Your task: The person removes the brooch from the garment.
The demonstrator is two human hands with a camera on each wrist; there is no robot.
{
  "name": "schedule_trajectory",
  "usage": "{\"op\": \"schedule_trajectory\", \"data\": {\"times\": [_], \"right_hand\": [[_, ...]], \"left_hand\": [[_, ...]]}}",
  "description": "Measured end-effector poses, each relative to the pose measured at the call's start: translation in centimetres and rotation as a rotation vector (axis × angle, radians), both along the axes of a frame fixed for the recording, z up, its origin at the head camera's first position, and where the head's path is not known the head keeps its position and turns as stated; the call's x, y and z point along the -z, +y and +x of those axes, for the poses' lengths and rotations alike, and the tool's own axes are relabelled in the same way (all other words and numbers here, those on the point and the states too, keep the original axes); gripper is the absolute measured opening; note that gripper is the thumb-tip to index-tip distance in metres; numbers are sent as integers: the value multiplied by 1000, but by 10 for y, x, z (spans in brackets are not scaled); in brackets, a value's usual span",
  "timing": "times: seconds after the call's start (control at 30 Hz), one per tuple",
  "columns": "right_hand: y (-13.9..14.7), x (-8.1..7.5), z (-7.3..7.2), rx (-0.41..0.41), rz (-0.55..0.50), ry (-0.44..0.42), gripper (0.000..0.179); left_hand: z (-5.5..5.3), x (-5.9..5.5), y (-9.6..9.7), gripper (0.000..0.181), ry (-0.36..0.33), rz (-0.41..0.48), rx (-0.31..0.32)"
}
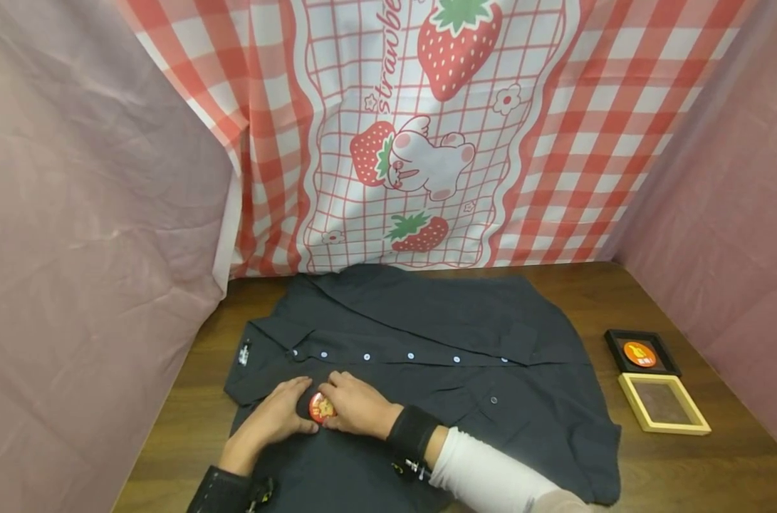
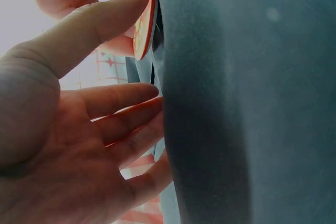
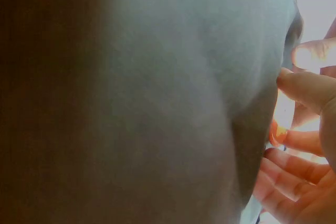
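Observation:
A round red-and-yellow button badge (image 1: 321,407) stands tilted on the dark button-up shirt (image 1: 375,388), close to the collar. My right hand (image 1: 361,407) pinches the badge by its edge between thumb and forefinger. Just across from it, my left hand (image 1: 278,413) touches the cloth with fairly straight, spread fingers. In the left wrist view the left thumb (image 2: 105,27) reaches the face of the badge (image 2: 144,30). Only an orange bit of the badge (image 3: 277,132) shows in the right wrist view, by the right fingers (image 3: 304,141). The badge's back is mostly hidden.
The shirt lies spread over a wooden table (image 1: 164,434). Toward the right edge are a black frame (image 1: 609,342) with an orange round badge (image 1: 639,354) inside and a light wooden frame (image 1: 696,429). A strawberry-print cloth (image 1: 426,142) hangs behind; pinkish curtains (image 1: 93,235) flank the table.

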State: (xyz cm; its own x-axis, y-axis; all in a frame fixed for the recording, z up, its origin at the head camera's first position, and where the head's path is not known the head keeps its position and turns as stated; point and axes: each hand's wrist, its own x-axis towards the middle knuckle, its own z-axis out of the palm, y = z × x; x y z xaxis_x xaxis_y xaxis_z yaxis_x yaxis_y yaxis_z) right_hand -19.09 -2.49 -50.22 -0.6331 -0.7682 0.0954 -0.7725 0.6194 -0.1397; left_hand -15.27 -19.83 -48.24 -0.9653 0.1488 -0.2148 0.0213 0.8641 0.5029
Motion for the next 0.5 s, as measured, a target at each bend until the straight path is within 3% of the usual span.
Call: {"op": "schedule_trajectory", "data": {"times": [0.2, 0.5], "right_hand": [[-1, 0, 0, -7, 37, 23, 48], [3, 0, 0, 13, -17, 2, 48]], "left_hand": [[0, 0, 0, 79, 0, -10, 5], [0, 2, 1, 79, -4, -5, 0]]}}
